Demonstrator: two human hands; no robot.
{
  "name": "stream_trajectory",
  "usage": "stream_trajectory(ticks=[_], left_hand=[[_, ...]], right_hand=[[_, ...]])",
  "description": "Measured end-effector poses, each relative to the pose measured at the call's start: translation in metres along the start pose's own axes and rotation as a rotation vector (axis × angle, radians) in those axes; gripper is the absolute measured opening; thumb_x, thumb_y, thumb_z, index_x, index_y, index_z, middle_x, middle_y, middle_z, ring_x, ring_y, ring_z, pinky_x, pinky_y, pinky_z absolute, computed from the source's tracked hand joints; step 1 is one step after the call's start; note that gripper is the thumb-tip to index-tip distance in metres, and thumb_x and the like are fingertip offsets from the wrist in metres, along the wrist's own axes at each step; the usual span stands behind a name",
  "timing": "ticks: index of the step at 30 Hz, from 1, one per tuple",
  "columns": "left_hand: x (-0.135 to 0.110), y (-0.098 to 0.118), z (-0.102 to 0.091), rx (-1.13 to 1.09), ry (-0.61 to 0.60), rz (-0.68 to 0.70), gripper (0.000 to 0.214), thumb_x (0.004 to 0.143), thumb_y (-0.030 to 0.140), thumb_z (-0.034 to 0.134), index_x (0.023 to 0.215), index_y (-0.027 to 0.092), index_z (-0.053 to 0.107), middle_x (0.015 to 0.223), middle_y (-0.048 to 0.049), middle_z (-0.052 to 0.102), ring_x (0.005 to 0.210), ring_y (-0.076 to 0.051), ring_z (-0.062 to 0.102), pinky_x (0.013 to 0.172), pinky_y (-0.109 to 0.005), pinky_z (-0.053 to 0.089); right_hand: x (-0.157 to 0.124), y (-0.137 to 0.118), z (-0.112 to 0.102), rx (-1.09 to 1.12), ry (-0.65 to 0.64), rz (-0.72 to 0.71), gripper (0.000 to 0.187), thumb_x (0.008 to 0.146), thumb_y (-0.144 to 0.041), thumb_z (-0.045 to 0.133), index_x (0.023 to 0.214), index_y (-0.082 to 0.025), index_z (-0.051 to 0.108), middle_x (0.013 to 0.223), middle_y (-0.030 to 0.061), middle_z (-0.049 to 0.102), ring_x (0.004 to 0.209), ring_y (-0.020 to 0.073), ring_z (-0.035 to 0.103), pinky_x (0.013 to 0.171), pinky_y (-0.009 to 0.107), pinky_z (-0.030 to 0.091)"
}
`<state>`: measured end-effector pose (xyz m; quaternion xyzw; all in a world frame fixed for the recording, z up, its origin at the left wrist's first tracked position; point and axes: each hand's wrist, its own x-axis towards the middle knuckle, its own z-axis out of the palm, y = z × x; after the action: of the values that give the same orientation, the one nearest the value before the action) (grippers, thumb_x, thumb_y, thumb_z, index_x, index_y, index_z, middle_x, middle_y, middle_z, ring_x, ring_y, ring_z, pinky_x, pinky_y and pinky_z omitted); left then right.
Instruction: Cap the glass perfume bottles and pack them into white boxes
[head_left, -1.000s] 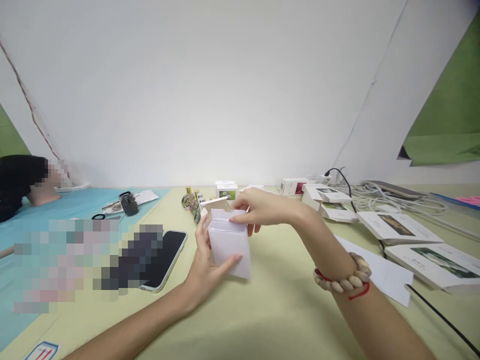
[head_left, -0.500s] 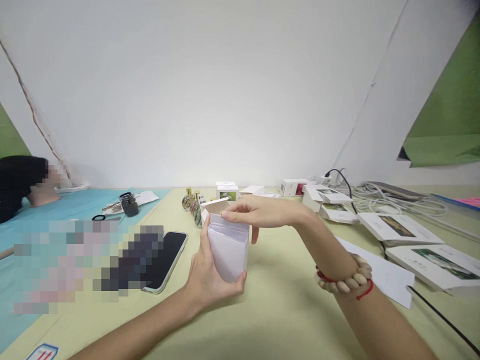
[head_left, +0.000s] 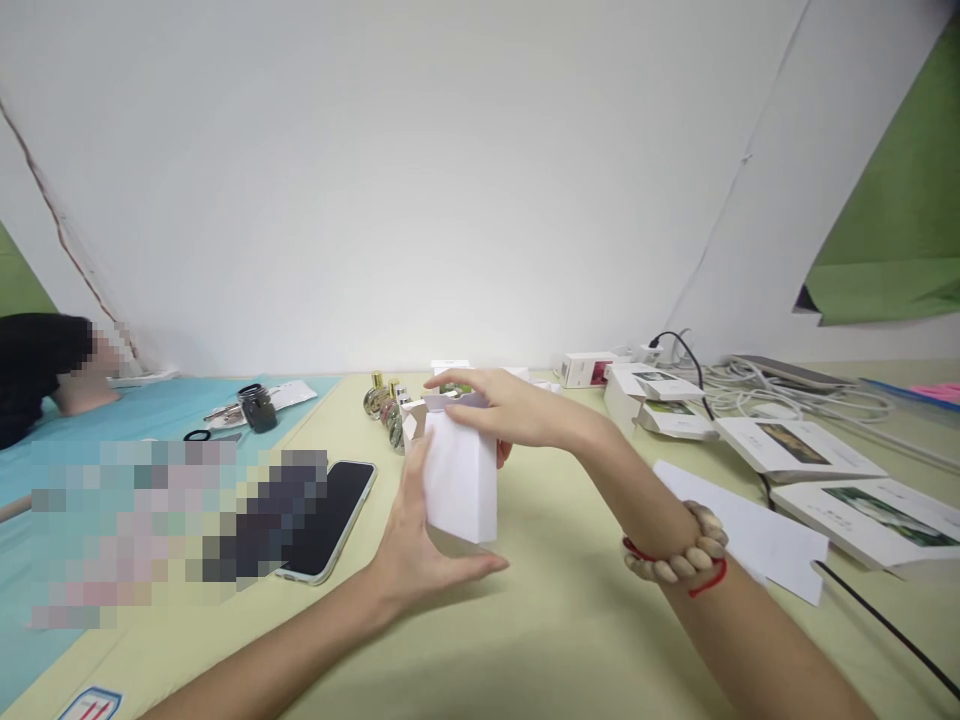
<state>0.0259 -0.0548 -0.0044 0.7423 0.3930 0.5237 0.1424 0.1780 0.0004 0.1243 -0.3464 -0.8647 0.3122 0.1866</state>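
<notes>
Two hands on white box (head_left: 461, 485), mid-frame just above table (head_left: 562, 620): left hand (head_left: 416, 545) cups its lower side, right hand (head_left: 514, 410) clasps the top flap. Looks light, thin card, dents easily; grip near corners.

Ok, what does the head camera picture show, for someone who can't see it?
A right hand grips the top of an upright white box, while the open left hand cups its side and bottom, above a yellow-green table. A phone lies to the left, small bottles behind.
</notes>
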Motion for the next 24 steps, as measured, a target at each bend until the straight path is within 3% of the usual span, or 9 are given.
stream_trajectory(ticks=[3,7,10,14,19,24], left_hand=[[-0.002,-0.002,0.000,0.111,-0.057,0.045,0.101,0.055,0.044,0.073,0.136,0.031,0.014,0.136,-0.0133,0.023,0.125,-0.035,0.026,0.094,-0.049,0.032],[-0.006,-0.006,0.001,0.164,-0.071,0.092,0.086,0.069,0.027,0.064,0.137,0.033,0.011,0.134,-0.0130,0.022,0.122,-0.031,0.031,0.088,-0.042,0.040],[-0.008,-0.007,0.000,0.186,-0.051,0.154,0.074,0.076,0.015,0.053,0.136,0.036,0.015,0.132,-0.0109,0.025,0.119,-0.026,0.036,0.086,-0.038,0.042],[-0.008,-0.007,-0.002,0.197,0.046,0.201,0.059,0.081,0.016,0.048,0.132,0.039,0.028,0.128,-0.0079,0.031,0.118,-0.024,0.038,0.089,-0.037,0.041],[-0.006,-0.011,-0.002,0.177,0.092,0.190,0.053,0.082,0.016,0.048,0.127,0.041,0.036,0.127,-0.0059,0.031,0.118,-0.021,0.038,0.091,-0.034,0.040],[-0.006,-0.014,-0.001,0.178,0.065,0.146,0.049,0.083,0.017,0.047,0.126,0.038,0.039,0.127,-0.0068,0.032,0.118,-0.021,0.038,0.091,-0.034,0.041]], right_hand=[[-0.003,-0.004,-0.003,0.040,-0.042,0.021,0.041,0.083,-0.041,0.041,0.120,-0.023,0.046,0.104,0.0095,0.054,0.070,0.0121,0.057,0.041,0.015,0.045],[-0.008,-0.012,-0.010,0.070,-0.101,0.001,0.040,0.085,-0.039,0.038,0.118,-0.020,0.050,0.103,0.0100,0.054,0.072,0.0122,0.055,0.044,0.015,0.046],[-0.013,-0.014,-0.016,0.083,-0.075,-0.002,0.043,0.085,-0.036,0.037,0.126,-0.023,0.042,0.106,0.0087,0.052,0.070,0.0095,0.053,0.048,0.015,0.047],[-0.019,-0.014,-0.021,0.072,-0.051,-0.059,0.047,0.087,-0.035,0.034,0.134,-0.033,0.028,0.108,0.0052,0.050,0.075,0.0088,0.051,0.052,0.015,0.047],[-0.018,-0.014,-0.021,0.002,-0.075,-0.093,0.038,0.087,-0.032,0.034,0.122,-0.030,0.047,0.120,0.0044,0.045,0.082,0.0109,0.050,0.050,0.014,0.047],[-0.015,-0.012,-0.021,-0.021,-0.060,-0.037,0.038,0.084,-0.031,0.037,0.118,-0.025,0.053,0.111,0.0062,0.051,0.077,0.0110,0.051,0.046,0.013,0.046]])
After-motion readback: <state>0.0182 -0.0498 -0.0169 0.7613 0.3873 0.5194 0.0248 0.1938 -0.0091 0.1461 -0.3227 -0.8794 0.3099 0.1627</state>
